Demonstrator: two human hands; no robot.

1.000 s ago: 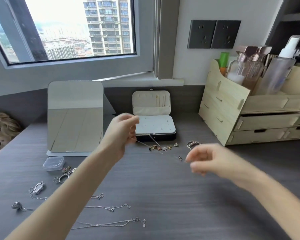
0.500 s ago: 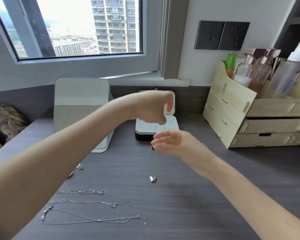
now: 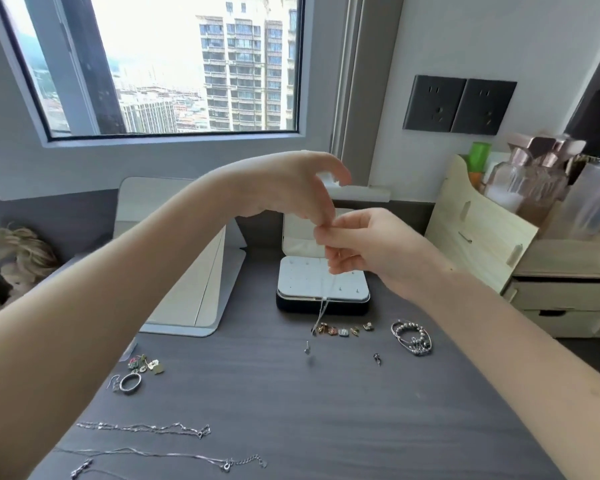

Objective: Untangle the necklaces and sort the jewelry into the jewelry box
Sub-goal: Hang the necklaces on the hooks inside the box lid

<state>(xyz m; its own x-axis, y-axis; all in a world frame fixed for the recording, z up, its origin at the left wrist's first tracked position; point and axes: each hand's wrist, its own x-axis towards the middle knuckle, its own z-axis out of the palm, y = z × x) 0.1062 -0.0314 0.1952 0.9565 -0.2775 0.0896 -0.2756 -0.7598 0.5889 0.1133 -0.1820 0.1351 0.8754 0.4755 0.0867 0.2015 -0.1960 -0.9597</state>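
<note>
My left hand (image 3: 302, 188) and my right hand (image 3: 364, 247) meet above the open jewelry box (image 3: 323, 303), fingers pinched together on a thin silver necklace (image 3: 321, 311). The chain hangs down in front of the box, and its small pendant (image 3: 307, 349) dangles just above the desk. The box has a white insert and a raised lid, mostly hidden behind my hands. Three straightened chains (image 3: 146, 427) lie at the near left of the desk. A row of small earrings (image 3: 343, 330) sits in front of the box, with a beaded bracelet (image 3: 413, 337) to their right.
A folding mirror (image 3: 187, 299) stands left of the box. Rings and charms (image 3: 136, 374) lie near its base. A wooden drawer organiser (image 3: 520, 258) with bottles fills the right side. One loose earring (image 3: 377, 358) lies mid-desk. A window sits behind.
Both hands have come together and risen over the box, lifting the necklace so it hangs vertically. The view has shifted closer to the box.
</note>
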